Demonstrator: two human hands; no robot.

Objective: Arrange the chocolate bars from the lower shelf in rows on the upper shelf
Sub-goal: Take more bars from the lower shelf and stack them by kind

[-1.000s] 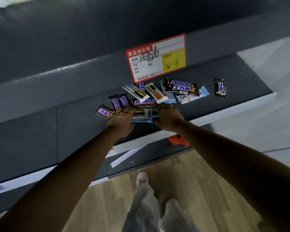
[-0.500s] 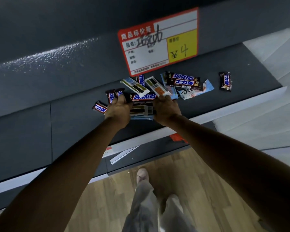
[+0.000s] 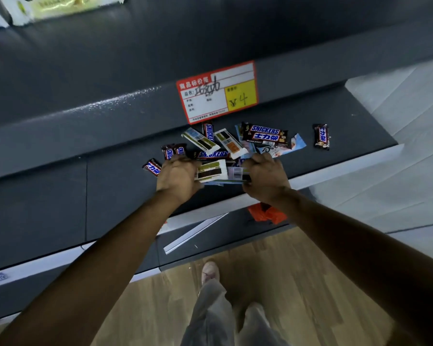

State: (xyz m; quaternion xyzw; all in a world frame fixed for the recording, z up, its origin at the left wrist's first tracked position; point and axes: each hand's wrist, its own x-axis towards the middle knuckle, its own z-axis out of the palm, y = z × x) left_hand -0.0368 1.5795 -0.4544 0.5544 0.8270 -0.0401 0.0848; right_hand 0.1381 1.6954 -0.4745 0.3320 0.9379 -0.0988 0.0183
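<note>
Chocolate bars lie in a loose heap on the lower shelf, mid-frame, just under the price tag.

Nearest the cam: grey trousers and one pale shoe on the wood floor. Beyond the shoe, a bottom ledge carries a white strip, lying at a slant, and an orange packet partly hidden by the right forearm.

Both arms reach fwd over that ledge. The left grip has its fingers curled onto the left end of a small stack of flat bars; the right grip is curled onto the right end. The stack sits btwn the two, at the near edge of the heap; its top wrapper is white w/ a dark band. Can't tell if it's lifted off the shelf.

Just left of the left grip lies a small Snickers, w/ two more minis behind it. Past the stack, bars overlap at odd angles. A big Snickers rests on a pale blue wrapper. A lone mini bar lies well apart to the right.

The price tag, red-framed w/ a yellow "¥4" box, hangs on the front edge of the upper shelf. At far top left, a yellow packet, blurred.
</note>
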